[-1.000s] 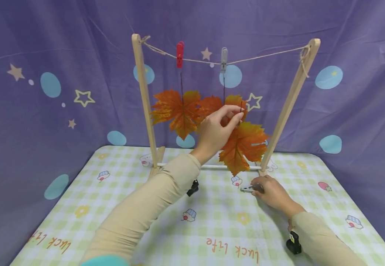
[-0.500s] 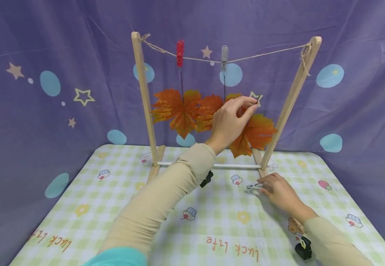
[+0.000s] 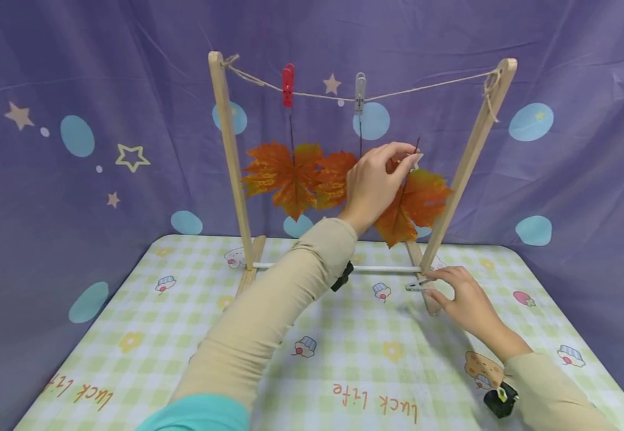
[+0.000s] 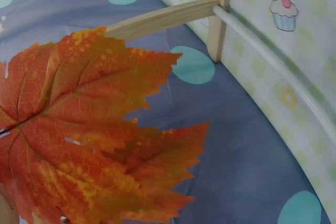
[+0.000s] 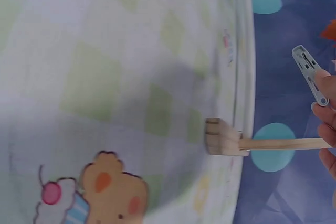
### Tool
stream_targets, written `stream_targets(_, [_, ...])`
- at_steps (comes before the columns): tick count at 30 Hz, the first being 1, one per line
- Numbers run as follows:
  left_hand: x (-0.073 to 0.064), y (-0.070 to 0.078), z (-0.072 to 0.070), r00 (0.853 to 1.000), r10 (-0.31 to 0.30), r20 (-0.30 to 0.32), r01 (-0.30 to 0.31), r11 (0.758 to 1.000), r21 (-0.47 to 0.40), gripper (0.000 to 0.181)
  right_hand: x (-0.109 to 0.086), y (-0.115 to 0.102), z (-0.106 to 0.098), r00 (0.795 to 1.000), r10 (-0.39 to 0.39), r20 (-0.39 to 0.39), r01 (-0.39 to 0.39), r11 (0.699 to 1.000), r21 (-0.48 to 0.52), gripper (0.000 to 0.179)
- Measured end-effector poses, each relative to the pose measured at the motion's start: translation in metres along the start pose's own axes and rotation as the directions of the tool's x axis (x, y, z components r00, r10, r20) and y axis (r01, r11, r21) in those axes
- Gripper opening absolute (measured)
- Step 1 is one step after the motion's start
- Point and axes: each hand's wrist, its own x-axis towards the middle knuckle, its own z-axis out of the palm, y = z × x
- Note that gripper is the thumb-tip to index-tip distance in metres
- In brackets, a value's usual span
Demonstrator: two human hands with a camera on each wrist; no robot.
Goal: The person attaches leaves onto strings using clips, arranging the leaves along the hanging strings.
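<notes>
My left hand (image 3: 376, 182) pinches the dark stem of an orange maple leaf (image 3: 417, 206), which hangs below the fingers near the right post. The same leaf (image 4: 79, 114) fills much of the left wrist view. Low by the foot of that post, my right hand (image 3: 465, 299) holds a grey clothespin (image 5: 310, 74) between thumb and fingers, raised off the table. On the twine (image 3: 409, 91), a red clothespin (image 3: 288, 87) holds one maple leaf (image 3: 285, 179) by its stem. A second grey clothespin (image 3: 360, 94) holds another leaf (image 3: 336, 173), partly hidden behind my left hand.
The twine is tied between two wooden posts, left (image 3: 231, 161) and right (image 3: 470, 161). A white rod (image 3: 387, 269) joins them low down. The frame stands on a table with a checked cloth (image 3: 355, 353), before a purple curtain (image 3: 129, 72).
My left hand has carried the leaf to the right and upward. My right hand, with the grey clothespin, has moved right and lifted from the cloth.
</notes>
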Motion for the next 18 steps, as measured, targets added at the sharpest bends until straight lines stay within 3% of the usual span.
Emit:
stream_targets(7, [0.006, 0.008, 0.003, 0.997, -0.073, 0.016, 0.074, 0.997, -0.028, 0.025, 0.007, -0.008, -0.011, 0.997, -0.006, -0.074, 0.009, 1.000, 0.028, 0.034])
stream_targets(18, [0.018, 0.011, 0.002, 0.997, -0.064, 0.042, 0.062, 0.997, 0.054, 0.026, 0.024, -0.025, -0.039, 0.983, 0.022, -0.180, -0.002, 0.994, 0.112, 0.038])
